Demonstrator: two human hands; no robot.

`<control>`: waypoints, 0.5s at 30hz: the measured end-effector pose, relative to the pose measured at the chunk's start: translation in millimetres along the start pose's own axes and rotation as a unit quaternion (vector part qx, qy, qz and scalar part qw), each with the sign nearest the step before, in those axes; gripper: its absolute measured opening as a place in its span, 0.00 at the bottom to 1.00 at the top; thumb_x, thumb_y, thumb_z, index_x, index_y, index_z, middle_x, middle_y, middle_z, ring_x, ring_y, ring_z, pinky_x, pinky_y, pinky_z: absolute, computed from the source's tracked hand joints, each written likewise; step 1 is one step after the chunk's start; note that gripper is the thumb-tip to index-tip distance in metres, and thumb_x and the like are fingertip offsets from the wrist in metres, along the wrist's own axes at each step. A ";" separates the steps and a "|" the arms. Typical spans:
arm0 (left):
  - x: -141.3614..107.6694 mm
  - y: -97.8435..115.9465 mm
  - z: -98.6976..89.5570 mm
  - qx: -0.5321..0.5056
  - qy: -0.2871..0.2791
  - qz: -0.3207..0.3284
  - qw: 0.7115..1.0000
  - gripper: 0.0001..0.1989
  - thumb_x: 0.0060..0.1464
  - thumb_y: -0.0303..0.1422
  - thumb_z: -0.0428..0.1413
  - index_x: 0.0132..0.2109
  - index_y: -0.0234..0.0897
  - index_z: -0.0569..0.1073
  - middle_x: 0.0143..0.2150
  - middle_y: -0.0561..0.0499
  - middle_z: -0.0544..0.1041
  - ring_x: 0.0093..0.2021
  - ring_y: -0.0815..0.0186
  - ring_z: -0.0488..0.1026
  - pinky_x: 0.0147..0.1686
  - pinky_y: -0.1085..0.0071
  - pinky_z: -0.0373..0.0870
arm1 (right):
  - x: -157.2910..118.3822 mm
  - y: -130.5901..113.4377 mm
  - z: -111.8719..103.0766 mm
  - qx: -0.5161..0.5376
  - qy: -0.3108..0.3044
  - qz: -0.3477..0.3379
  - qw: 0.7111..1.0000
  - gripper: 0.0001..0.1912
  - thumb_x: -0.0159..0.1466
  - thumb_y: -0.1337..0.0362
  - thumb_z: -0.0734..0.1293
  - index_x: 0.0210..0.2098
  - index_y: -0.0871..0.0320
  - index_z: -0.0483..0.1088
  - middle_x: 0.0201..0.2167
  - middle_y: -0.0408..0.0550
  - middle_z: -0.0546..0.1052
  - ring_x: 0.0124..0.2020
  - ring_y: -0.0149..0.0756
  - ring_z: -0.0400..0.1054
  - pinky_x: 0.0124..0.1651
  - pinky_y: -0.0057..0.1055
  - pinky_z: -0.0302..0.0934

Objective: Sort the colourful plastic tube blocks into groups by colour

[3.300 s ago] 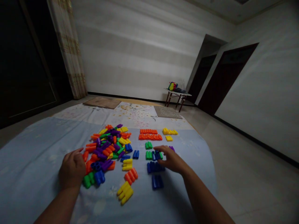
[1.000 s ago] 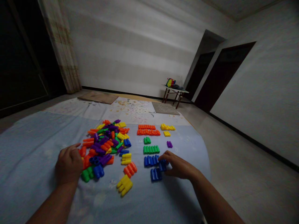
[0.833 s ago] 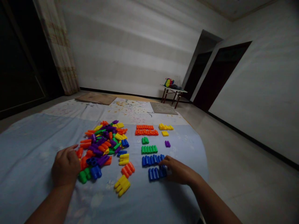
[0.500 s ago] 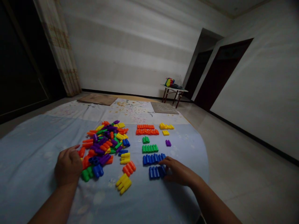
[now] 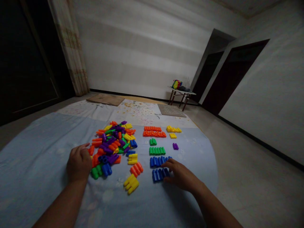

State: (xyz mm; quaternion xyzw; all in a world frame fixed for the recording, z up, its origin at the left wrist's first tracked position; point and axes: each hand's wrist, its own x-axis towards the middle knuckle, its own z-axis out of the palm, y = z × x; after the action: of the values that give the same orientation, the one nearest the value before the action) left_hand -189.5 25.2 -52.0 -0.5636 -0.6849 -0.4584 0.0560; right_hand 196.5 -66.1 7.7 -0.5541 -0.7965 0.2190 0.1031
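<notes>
My right hand is at the right end of the nearer row of blue bullet-shaped building blocks, thumb and fingers closed around its end block. Just behind it lies another blue row, partly covered by my fingertips. My left hand rests on the cloth at the left side of a mixed block pile, fingers loosely bent and apart, nothing visible in them. Its fingertips are close to an orange block. Loose yellow blocks and orange blocks lie between my hands.
Sorted green rows, orange rows, yellow blocks and a purple piece lie farther back. A pale blue floral cloth covers the table. Two brown mats lie at its far edge; a small table stands beyond.
The view has shifted, so the blocks appear slightly to the right. My right hand has drawn the end block of the nearer blue row in line with the others. My left hand stays beside the pile.
</notes>
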 end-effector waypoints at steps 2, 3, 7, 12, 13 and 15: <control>0.6 -0.5 0.6 -0.002 -0.001 0.001 1.000 0.20 0.54 0.32 0.35 0.39 0.32 0.70 0.41 0.41 0.73 0.48 0.59 0.66 0.51 0.61 0.63 | 5.9 -10.8 -2.5 0.003 0.024 -0.001 1.000 0.21 0.57 0.60 0.67 0.50 0.52 0.67 0.46 0.48 0.70 0.43 0.37 0.67 0.46 0.31 0.60; 0.9 -0.8 0.9 -0.002 -0.001 0.001 1.000 0.20 0.54 0.32 0.35 0.39 0.32 0.70 0.40 0.41 0.73 0.48 0.59 0.66 0.51 0.61 0.63 | 11.0 -17.9 -2.4 0.004 0.033 -0.005 0.999 0.20 0.58 0.60 0.66 0.50 0.52 0.67 0.45 0.48 0.70 0.43 0.37 0.67 0.46 0.31 0.60; 1.5 -2.9 1.1 -0.006 0.002 0.006 1.000 0.19 0.54 0.32 0.35 0.38 0.33 0.70 0.40 0.42 0.73 0.47 0.59 0.66 0.50 0.61 0.64 | 43.2 -52.4 10.9 -0.020 0.032 -0.033 0.999 0.16 0.59 0.58 0.64 0.47 0.52 0.69 0.44 0.49 0.72 0.44 0.37 0.67 0.45 0.31 0.59; 1.1 -5.8 -0.3 -0.015 0.002 -0.010 1.000 0.20 0.54 0.33 0.35 0.40 0.33 0.70 0.41 0.42 0.73 0.47 0.59 0.67 0.50 0.61 0.64 | 83.0 -84.6 35.7 -0.096 -0.015 -0.003 0.995 0.22 0.55 0.50 0.65 0.43 0.58 0.70 0.40 0.54 0.74 0.41 0.44 0.69 0.40 0.35 0.61; 1.1 -6.3 -0.6 -0.017 0.001 -0.016 1.000 0.19 0.54 0.33 0.35 0.40 0.34 0.70 0.41 0.42 0.73 0.47 0.59 0.67 0.50 0.61 0.64 | 87.5 -86.9 38.5 -0.104 -0.019 0.006 0.994 0.23 0.54 0.50 0.66 0.43 0.58 0.70 0.40 0.55 0.75 0.40 0.45 0.70 0.39 0.35 0.61; 1.4 -7.3 -0.8 -0.021 -0.001 -0.025 0.999 0.19 0.54 0.33 0.35 0.39 0.35 0.69 0.42 0.43 0.72 0.48 0.59 0.67 0.51 0.61 0.64 | 93.1 -86.6 41.3 -0.100 -0.026 0.008 0.995 0.25 0.52 0.51 0.68 0.45 0.58 0.68 0.40 0.55 0.75 0.40 0.46 0.70 0.38 0.35 0.61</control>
State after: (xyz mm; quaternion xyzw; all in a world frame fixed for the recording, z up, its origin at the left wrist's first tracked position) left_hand -196.3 26.0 -54.9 -0.5478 -0.6889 -0.4737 0.0317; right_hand 73.3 -14.6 4.1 -0.5620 -0.8125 0.1532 0.0243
